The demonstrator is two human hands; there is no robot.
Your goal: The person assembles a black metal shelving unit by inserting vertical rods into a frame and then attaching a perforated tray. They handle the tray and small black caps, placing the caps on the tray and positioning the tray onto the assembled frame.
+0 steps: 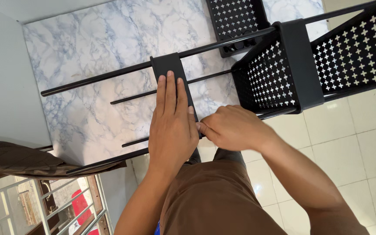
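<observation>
A black metal rack frame lies across the floor, with long black rods (96, 78) running left to right. A flat black panel (169, 65) is threaded on the rods. My left hand (172, 126) lies flat on this panel, fingers together and stretched out. Right beside it, my right hand (233, 127) is curled at the panel's right edge, fingertips pinching something I cannot make out. A black perforated basket (279, 74) with cross-shaped holes sits on the rods to the right.
A second perforated black basket (233, 21) lies at the top. The floor is marble-patterned (92, 39) on the left and cream tiles (357, 139) on the right. A grey wall (1, 78) stands left. My brown-trousered leg (214, 196) is below.
</observation>
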